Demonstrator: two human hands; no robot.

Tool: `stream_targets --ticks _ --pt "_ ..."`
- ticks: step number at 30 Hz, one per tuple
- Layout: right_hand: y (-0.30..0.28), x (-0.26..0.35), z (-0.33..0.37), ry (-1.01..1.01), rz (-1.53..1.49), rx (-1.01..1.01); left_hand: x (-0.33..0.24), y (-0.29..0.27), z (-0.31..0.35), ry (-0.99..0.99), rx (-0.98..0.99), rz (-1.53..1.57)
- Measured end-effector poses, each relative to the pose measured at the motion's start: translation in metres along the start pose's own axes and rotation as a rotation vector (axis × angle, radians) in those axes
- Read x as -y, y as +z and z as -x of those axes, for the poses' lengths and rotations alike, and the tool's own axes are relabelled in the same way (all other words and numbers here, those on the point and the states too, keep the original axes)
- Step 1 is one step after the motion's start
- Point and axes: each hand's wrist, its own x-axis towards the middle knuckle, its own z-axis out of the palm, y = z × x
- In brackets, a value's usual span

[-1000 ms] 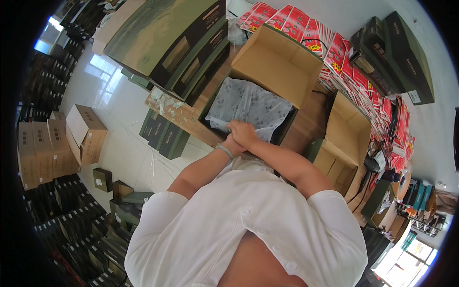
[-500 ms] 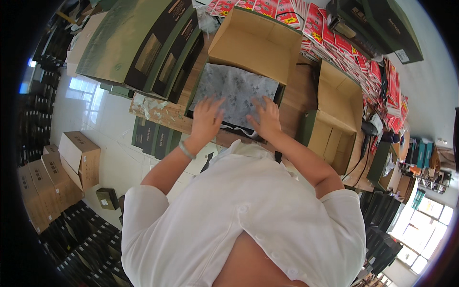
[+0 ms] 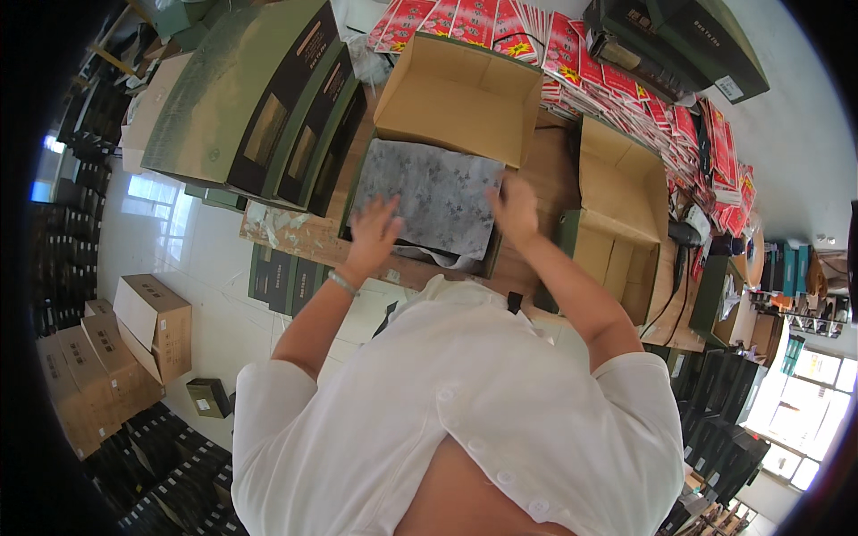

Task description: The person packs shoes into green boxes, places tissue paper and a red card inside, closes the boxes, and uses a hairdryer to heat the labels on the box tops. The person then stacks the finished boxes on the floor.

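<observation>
my left hand is loosely spread, gripping nothing, over patterned paper inside the lidded box. my blurred right hand is at the paper's right edge, grip unclear to me

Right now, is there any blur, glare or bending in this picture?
Head view: the right hand is smeared, probably by motion, and the left hand's fingers are soft; the window at right is washed out; the glossy floor at left shows bright reflections; straight edges bow toward the black rim.
</observation>
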Motion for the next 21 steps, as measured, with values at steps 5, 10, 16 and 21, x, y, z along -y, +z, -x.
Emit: stream_targets --ticks 5,10,16,21 --pt "-0.017 -0.077 -0.082 0.581 -0.794 -0.059 0.029 0.004 0.026 -0.31 -0.534 0.26" --pt "-0.017 -0.104 -0.102 0.642 -1.036 0.189 0.039 0.008 0.036 -0.742 -0.401 1.131" --pt "-0.02 -0.099 -0.058 0.182 -0.995 -0.017 0.028 -0.008 0.039 -0.628 -0.28 1.242" --pt "-0.047 -0.081 -0.004 0.203 -0.669 -0.064 0.086 -0.025 0.051 -0.495 0.135 1.775"
